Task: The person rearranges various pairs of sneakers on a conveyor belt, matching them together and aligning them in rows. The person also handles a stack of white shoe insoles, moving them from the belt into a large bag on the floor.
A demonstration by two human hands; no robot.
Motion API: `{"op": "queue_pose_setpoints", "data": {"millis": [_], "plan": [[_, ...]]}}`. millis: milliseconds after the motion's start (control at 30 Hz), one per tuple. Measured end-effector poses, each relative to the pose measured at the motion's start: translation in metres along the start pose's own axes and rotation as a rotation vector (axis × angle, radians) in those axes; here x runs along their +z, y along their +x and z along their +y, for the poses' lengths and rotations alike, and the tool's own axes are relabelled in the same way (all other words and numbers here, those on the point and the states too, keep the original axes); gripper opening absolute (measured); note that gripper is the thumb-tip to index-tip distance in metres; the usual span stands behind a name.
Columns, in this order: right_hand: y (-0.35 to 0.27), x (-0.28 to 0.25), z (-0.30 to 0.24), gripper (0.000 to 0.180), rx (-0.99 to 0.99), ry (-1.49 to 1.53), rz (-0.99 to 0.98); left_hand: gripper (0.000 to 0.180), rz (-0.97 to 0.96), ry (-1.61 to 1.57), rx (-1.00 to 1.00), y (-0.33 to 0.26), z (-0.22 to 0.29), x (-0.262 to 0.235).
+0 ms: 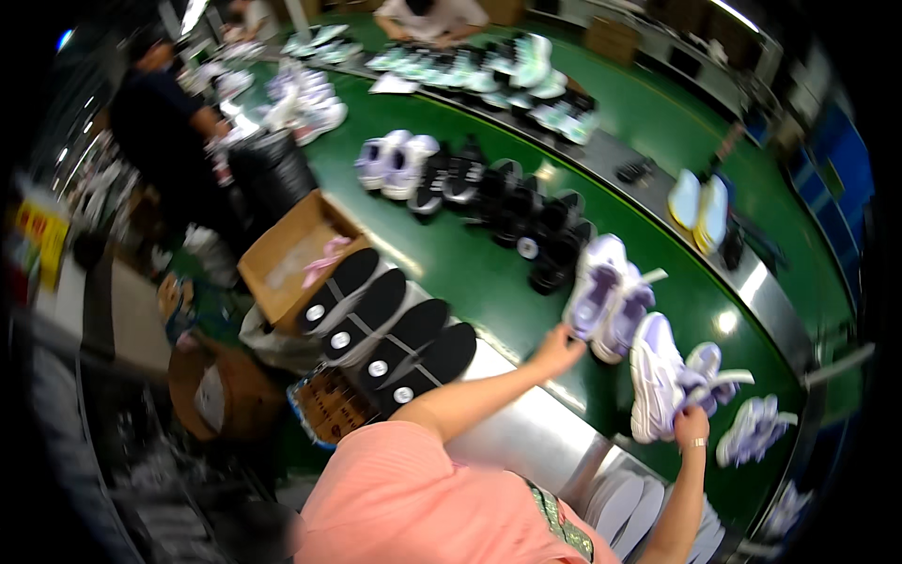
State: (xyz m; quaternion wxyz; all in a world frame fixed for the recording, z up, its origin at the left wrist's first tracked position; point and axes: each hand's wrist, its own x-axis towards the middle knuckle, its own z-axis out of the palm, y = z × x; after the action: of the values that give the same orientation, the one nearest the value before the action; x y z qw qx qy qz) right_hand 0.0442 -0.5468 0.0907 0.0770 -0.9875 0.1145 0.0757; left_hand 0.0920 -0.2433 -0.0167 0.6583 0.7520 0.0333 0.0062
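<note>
My left hand (561, 350) is closed at the near end of a white and lavender sneaker (598, 287), its fingers bunched against the shoe's edge. A second lavender sneaker (624, 324) of the same kind sits right beside that one. Farther right, my right hand (692, 426) grips the near end of another lavender sneaker (708, 387), which has a pale strip sticking out at its side. Touching it on the left is a white-soled lavender sneaker (655, 376). Blur hides the exact fingertip contact.
Black sneakers (507, 202) and a lavender pair (398, 162) line the green table (395, 244). More lavender sneakers (754, 432) lie at right. Black insoles (390, 329), a cardboard box (282, 258) and grey insoles (625, 508) are near me. Another person (169, 122) stands at left.
</note>
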Motion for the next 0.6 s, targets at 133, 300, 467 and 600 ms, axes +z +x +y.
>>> {"op": "queue_pose_setpoints", "data": {"millis": [133,300,467,600], "plan": [[-0.060,-0.036,-0.052,0.020,-0.116,0.023,0.224,0.077,-0.177,-0.016,0.194,-0.083,0.070,0.009],[-0.151,-0.018,-0.112,0.020,-0.345,-0.128,0.260,0.114,-0.080,-0.131,0.227,-0.168,0.085,0.001],[-0.240,0.023,-0.140,0.023,-0.439,-0.035,0.040,0.108,-0.418,0.404,-0.296,-0.199,0.046,-0.055],[-0.257,0.066,-0.133,0.026,-0.430,0.191,-0.090,0.072,-0.421,0.133,-0.237,-0.207,-0.012,-0.078]]}}
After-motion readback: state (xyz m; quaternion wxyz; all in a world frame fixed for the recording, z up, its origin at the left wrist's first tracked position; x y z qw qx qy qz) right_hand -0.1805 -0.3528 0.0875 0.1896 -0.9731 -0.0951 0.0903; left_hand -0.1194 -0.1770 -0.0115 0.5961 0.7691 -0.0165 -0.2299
